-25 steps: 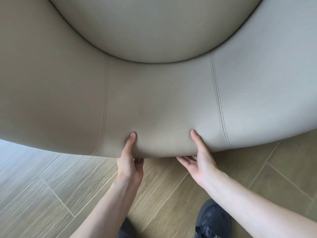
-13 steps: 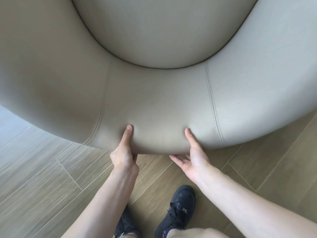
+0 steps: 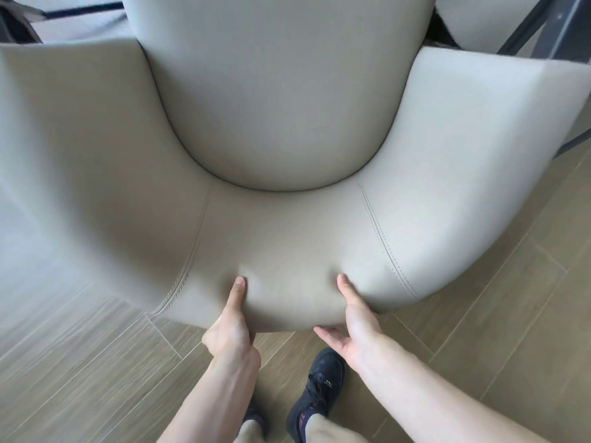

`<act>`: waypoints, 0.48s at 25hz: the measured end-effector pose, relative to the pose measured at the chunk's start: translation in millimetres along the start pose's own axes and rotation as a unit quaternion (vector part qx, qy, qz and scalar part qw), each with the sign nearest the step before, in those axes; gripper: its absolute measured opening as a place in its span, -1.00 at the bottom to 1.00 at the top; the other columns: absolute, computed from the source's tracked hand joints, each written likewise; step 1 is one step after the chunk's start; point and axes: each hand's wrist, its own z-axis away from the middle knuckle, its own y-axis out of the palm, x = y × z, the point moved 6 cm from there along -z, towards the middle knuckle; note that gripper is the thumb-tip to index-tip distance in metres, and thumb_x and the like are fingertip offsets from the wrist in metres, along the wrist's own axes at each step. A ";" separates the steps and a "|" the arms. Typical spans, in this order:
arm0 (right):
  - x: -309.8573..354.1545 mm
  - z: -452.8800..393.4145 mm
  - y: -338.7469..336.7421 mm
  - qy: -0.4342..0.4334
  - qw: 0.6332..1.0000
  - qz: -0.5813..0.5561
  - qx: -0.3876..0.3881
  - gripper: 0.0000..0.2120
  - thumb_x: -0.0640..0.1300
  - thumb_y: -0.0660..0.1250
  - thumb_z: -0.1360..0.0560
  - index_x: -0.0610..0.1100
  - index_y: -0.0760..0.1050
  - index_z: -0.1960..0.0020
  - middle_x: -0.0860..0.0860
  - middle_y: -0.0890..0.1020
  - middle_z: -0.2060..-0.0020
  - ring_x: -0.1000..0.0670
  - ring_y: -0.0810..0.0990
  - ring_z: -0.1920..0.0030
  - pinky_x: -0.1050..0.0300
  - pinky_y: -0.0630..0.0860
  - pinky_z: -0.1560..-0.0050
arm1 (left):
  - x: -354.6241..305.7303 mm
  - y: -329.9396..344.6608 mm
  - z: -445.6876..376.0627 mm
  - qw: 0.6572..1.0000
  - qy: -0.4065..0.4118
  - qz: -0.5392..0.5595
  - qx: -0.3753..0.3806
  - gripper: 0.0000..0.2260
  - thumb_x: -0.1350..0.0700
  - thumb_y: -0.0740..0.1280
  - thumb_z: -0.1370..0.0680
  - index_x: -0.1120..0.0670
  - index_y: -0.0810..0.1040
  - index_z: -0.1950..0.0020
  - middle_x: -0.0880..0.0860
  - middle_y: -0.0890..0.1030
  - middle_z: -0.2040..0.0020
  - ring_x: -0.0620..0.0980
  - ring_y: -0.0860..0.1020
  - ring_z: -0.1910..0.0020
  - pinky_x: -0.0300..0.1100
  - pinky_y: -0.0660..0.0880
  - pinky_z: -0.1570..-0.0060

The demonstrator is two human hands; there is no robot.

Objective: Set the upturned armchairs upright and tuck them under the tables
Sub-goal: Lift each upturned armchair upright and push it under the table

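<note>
A beige upholstered armchair point(image 3: 287, 238) fills most of the head view, its curved backrest toward me and its seat cushion point(image 3: 281, 91) beyond. My left hand point(image 3: 232, 327) grips the backrest's top rim, thumb pressed into the padding and fingers curled under. My right hand point(image 3: 353, 327) grips the same rim a little to the right, thumb on top and fingers beneath the edge. Both arm ends of the chair show at the upper left and upper right.
Wood-look floor tiles point(image 3: 96, 362) lie under the chair. Dark metal table legs point(image 3: 563, 30) stand at the upper right beside another pale cushion point(image 3: 479, 17). My dark shoes point(image 3: 319, 394) stand just behind the chair.
The chair has moved away from me and tipped down, so its seat and arm ends now show. Table legs have come into view. Both hands keep their hold on the rim.
</note>
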 end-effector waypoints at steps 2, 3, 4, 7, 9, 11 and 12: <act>11.8 27.2 0.9 0.006 1.000 -0.004 -0.012 -0.62 0.17 0.59 -0.32 0.01 0.48 0.11 -0.03 0.57 0.10 -0.24 0.63 0.15 -0.03 0.67 0.39 | -18.1 -0.7 26.5 1.000 0.002 0.002 -0.014 -0.25 -0.08 0.67 -0.28 0.22 0.46 -0.32 0.09 0.58 -0.19 0.07 0.60 0.02 -0.06 0.58 -0.11; 20.0 39.9 2.8 0.013 1.000 0.004 -0.013 -0.62 0.17 0.59 -0.33 0.00 0.48 0.09 -0.02 0.54 0.10 -0.25 0.61 0.14 -0.06 0.67 0.40 | -28.4 0.7 39.2 1.000 0.003 0.004 -0.018 -0.20 -0.07 0.67 -0.29 0.22 0.43 -0.37 0.10 0.57 -0.22 0.09 0.59 -0.02 -0.06 0.58 -0.10; 29.6 51.7 6.9 0.020 1.000 0.019 -0.005 -0.61 0.16 0.59 -0.34 -0.01 0.50 0.04 -0.01 0.51 0.08 -0.25 0.58 0.10 -0.09 0.67 0.41 | -39.3 2.9 49.8 1.000 0.003 0.008 -0.021 -0.19 -0.06 0.67 -0.29 0.22 0.40 -0.40 0.12 0.56 -0.24 0.11 0.59 -0.05 -0.06 0.57 -0.08; 60.9 79.8 16.6 0.052 0.998 0.048 0.001 -0.46 0.11 0.61 -0.33 -0.05 0.48 -0.17 -0.08 0.44 -0.18 -0.29 0.49 -0.20 -0.15 0.68 0.34 | -66.4 16.2 68.5 1.000 -0.008 0.014 -0.015 -0.18 -0.03 0.68 -0.29 0.19 0.38 -0.42 0.13 0.53 -0.29 0.14 0.60 -0.17 -0.04 0.58 -0.09; 81.4 99.0 18.6 0.058 0.994 0.090 0.019 -0.39 0.13 0.60 -0.34 -0.12 0.43 -0.21 -0.17 0.49 -0.18 -0.27 0.56 -0.19 -0.13 0.68 0.27 | -80.3 25.3 76.3 1.000 -0.008 0.011 -0.013 -0.19 -0.03 0.68 -0.27 0.18 0.41 -0.40 0.11 0.54 -0.29 0.14 0.60 -0.19 -0.04 0.59 -0.08; 99.2 116.0 17.0 0.010 0.956 0.289 0.044 -0.47 0.26 0.42 -0.47 -0.14 0.39 -0.14 -0.21 0.61 0.02 -0.19 0.69 0.08 -0.06 0.66 0.26 | -89.4 30.8 79.5 1.000 -0.012 0.001 -0.012 -0.21 -0.06 0.69 -0.24 0.15 0.47 -0.36 0.07 0.57 -0.27 0.13 0.61 -0.19 -0.04 0.59 -0.06; 112.0 122.7 15.1 -0.083 0.892 0.443 0.026 -0.56 0.26 0.31 -0.53 -0.13 0.41 -0.06 -0.16 0.65 0.14 -0.15 0.70 0.19 -0.01 0.64 0.28 | -92.9 34.3 80.7 1.000 -0.019 -0.004 -0.004 -0.23 -0.08 0.68 -0.23 0.13 0.50 -0.35 0.05 0.60 -0.25 0.12 0.62 -0.17 -0.04 0.60 -0.07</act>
